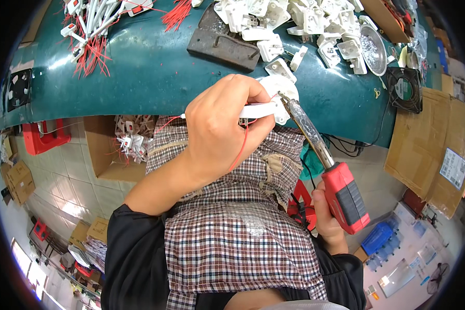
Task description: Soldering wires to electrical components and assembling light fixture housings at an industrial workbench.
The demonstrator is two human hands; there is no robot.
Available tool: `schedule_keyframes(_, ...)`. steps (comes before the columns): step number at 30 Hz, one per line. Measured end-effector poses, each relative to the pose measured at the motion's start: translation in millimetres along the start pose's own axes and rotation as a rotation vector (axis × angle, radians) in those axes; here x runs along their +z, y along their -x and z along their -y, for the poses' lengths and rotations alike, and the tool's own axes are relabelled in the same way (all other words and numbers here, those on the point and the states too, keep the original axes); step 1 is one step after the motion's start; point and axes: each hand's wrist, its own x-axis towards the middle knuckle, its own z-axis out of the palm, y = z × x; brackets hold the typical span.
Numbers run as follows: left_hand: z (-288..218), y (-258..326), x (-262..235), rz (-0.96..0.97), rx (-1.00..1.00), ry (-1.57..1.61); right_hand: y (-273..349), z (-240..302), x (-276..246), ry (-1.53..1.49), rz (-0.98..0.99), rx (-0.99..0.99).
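Observation:
My left hand (217,121) pinches a white plastic part (258,110) with red wires (240,150) trailing from it, over the front edge of the bench. Just beyond the fingers is a round white piece (279,85), partly covered by the hand. In my right hand (326,217) is a soldering iron (320,150) with a red and black handle, held tilted. Its tip reaches up to the white part beside my left fingertips; whether it touches cannot be made out.
A dark metal block (225,46) with a handle lies on the green bench (139,88). White plug housings (315,20) are heaped behind, beside a metal dish (373,49). Wired white parts (90,31) lie far left. Black fans (405,89) stand at both ends; a carton (101,150) sits below.

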Motion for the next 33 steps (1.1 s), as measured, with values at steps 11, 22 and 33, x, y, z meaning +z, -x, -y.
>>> schedule_keyframes(11, 0, -2, 0, -0.011, 0.018, -0.014, 0, 1, 2, -0.041, -0.019, 0.054)
schedule_keyframes(22, 0, -2, 0, 0.019, -0.063, 0.035, -1, 6, 0, -0.040, -0.011, 0.074)
schedule_keyframes(33, 1, -1, 2, -0.005, -0.104, 0.088, 2, 4, 1, 0.040, -0.034, 0.052)
